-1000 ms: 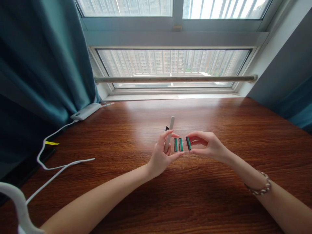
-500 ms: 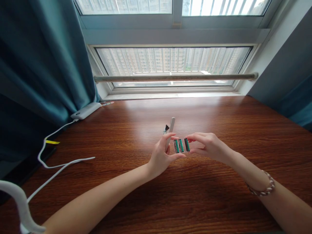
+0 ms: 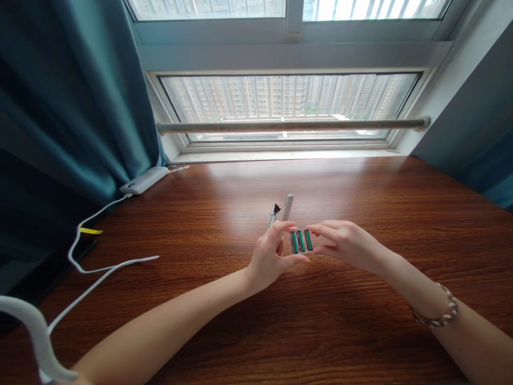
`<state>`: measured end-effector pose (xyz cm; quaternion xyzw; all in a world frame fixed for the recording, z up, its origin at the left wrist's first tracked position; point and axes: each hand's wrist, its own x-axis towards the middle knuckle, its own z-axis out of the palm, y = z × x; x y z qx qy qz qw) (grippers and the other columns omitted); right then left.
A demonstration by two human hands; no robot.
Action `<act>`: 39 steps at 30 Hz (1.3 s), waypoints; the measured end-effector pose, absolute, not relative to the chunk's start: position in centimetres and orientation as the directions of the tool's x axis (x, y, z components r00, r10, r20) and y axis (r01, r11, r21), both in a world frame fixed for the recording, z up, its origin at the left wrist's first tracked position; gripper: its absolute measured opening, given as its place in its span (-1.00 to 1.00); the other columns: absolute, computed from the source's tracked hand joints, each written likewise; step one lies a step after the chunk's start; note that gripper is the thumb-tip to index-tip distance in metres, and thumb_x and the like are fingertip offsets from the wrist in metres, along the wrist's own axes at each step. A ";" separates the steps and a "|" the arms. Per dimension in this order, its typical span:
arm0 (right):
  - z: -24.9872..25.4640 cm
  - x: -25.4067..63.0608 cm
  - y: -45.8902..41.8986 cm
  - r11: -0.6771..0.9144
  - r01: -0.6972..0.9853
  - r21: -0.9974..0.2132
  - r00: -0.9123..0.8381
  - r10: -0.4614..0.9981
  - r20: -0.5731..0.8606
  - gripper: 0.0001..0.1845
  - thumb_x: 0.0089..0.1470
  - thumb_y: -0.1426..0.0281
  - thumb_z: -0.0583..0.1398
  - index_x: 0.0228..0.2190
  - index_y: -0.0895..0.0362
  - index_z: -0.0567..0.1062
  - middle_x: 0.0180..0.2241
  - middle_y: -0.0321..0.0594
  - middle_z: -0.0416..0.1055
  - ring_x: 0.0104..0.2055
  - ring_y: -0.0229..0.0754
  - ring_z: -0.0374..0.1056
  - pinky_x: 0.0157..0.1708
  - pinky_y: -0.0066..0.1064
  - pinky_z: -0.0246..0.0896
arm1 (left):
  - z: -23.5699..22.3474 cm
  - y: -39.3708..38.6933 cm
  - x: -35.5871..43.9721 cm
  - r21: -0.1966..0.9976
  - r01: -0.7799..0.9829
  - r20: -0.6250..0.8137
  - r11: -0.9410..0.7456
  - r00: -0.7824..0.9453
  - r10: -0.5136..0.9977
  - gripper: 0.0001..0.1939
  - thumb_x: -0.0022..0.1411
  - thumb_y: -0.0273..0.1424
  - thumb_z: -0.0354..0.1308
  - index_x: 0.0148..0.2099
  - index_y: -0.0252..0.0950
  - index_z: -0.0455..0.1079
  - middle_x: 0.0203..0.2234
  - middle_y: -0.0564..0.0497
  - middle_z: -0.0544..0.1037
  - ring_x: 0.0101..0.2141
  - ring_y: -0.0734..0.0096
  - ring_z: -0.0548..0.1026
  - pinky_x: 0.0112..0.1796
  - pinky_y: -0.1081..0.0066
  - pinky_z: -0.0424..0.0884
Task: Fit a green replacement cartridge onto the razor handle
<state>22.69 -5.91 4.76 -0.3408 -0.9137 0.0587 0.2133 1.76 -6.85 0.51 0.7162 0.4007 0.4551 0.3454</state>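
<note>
A small clear case [image 3: 295,252] with three black-and-green razor cartridges [image 3: 300,241] in a row lies between my hands, above the desk. My left hand [image 3: 271,256] grips its left part, thumb along the near edge and index finger along the far edge. At the right end, my right hand [image 3: 340,239] has its thumb and fingertips closed on the case's edges, close to the rightmost cartridge. Beyond my left fingers a whitish handle [image 3: 287,207] points away, its lower part hidden. Beside it shows a thin silvery piece with a dark tip [image 3: 274,212], too small to make out.
The brown wooden desk [image 3: 224,208] reaches to a window with a metal rail [image 3: 292,126]. At the left are a white power strip [image 3: 145,181], a white cable [image 3: 100,270], a yellow strip [image 3: 91,231] and a curved white object [image 3: 30,326]. A blue curtain [image 3: 100,91] hangs there.
The rightmost cartridge stood apart and tilted; now it sits closer to the other two, nearly parallel. My hands stay around the case. The view has shifted slightly.
</note>
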 end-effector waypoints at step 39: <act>5.8 21.0 -6.9 0.762 0.417 -0.496 -0.598 0.641 0.481 -0.60 -0.08 0.29 0.23 -0.16 0.13 0.38 -0.14 -0.11 0.29 -0.11 -0.17 0.25 -0.13 -0.32 0.22 | 0.1 -6.4 1.8 0.938 -0.083 0.344 -0.336 0.333 0.878 -0.30 -0.30 -0.46 0.37 -0.08 -0.17 0.13 -0.48 0.19 0.33 -0.69 0.78 0.00 -0.69 0.65 -0.01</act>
